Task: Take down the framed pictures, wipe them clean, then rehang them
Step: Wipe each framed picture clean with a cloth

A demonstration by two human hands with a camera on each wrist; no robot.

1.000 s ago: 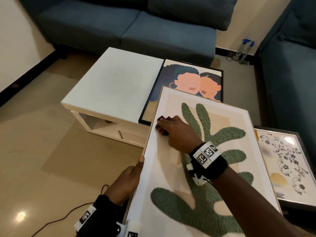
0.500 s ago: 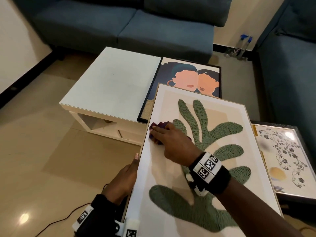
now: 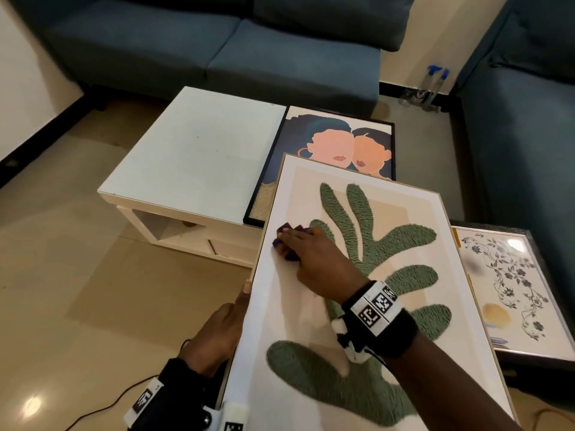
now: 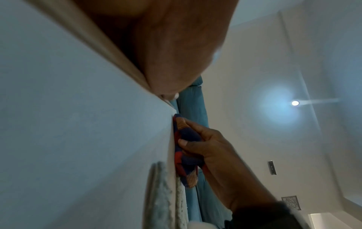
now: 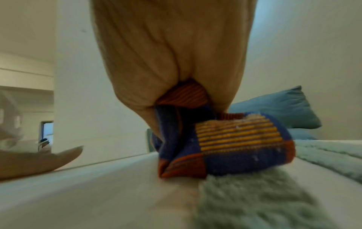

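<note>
A large framed picture point(image 3: 401, 309) with a green leaf shape on beige lies tilted in front of me. My left hand point(image 3: 224, 325) grips its left edge, thumb on the front. My right hand point(image 3: 314, 253) holds a bunched blue, red and yellow cloth point(image 3: 287, 244) against the glass near the left border. The cloth point(image 5: 225, 139) fills the right wrist view, pressed on the picture point(image 5: 98, 193). From the left wrist view the cloth point(image 4: 186, 148) sits flat on the picture point(image 4: 78, 124) under my right hand point(image 4: 211, 148).
A black-framed portrait point(image 3: 329, 150) lies on the white coffee table point(image 3: 193, 150), partly under the leaf picture. A floral framed picture point(image 3: 510, 281) rests at the right. Blue sofas point(image 3: 217, 48) stand behind and right. Spray bottles point(image 3: 432, 85) stand on the floor by the wall.
My right hand has slid the cloth down and leftward along the picture's left border. The left hand keeps its hold on the edge.
</note>
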